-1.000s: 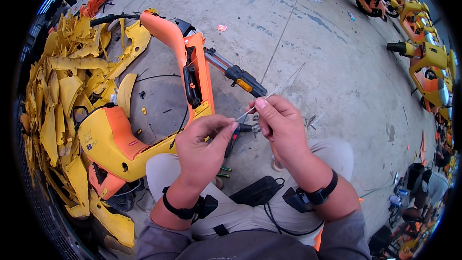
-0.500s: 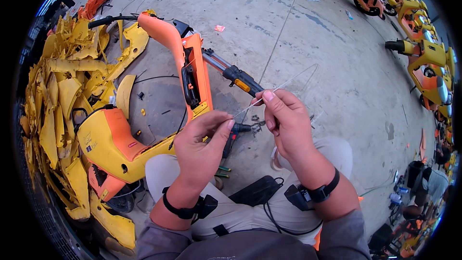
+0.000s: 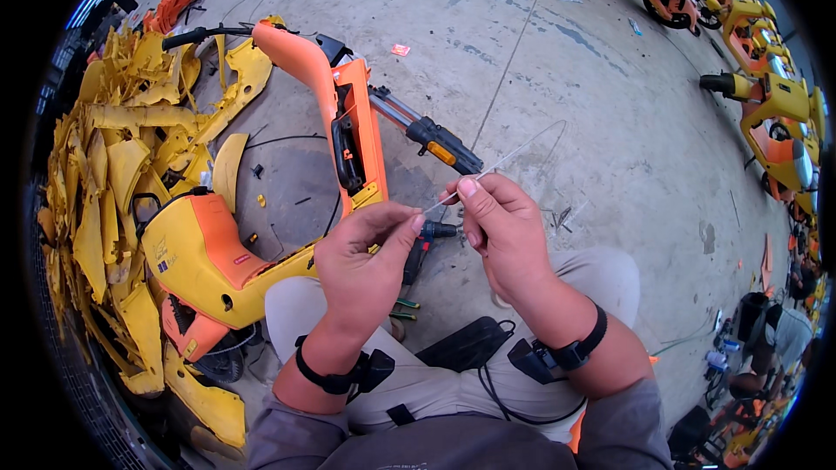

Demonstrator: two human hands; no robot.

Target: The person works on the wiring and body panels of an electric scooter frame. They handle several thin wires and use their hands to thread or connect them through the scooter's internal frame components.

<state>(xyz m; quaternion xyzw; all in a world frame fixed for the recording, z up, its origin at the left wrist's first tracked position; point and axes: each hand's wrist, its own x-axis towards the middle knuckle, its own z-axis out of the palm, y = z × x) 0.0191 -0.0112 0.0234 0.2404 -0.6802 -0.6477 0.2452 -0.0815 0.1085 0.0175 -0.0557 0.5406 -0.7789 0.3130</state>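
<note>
A thin pale wire (image 3: 440, 201) is stretched between my hands above my lap. My left hand (image 3: 364, 252) pinches one end between thumb and fingertips. A short way along, my right hand (image 3: 508, 222) grips the same wire between thumb and forefinger. Past the right hand, the rest of the wire runs out and bends round in a loose loop over the floor. Below the hands lies a power drill (image 3: 422, 248), partly hidden by my left hand. The partly stripped yellow and orange scooter (image 3: 196, 248) lies on its side to my left.
A heap of broken yellow panels (image 3: 113, 165) fills the far left. A fork tube assembly (image 3: 431, 139) lies ahead on the concrete floor (image 3: 610, 148). Whole yellow scooters (image 3: 775, 100) line the right side. A black pouch (image 3: 466, 344) with a cable rests between my legs.
My right hand has slid toward my left hand, shortening the stretch of wire between them. My left hand stays nearly in place. The loose loop has shifted slightly.
</note>
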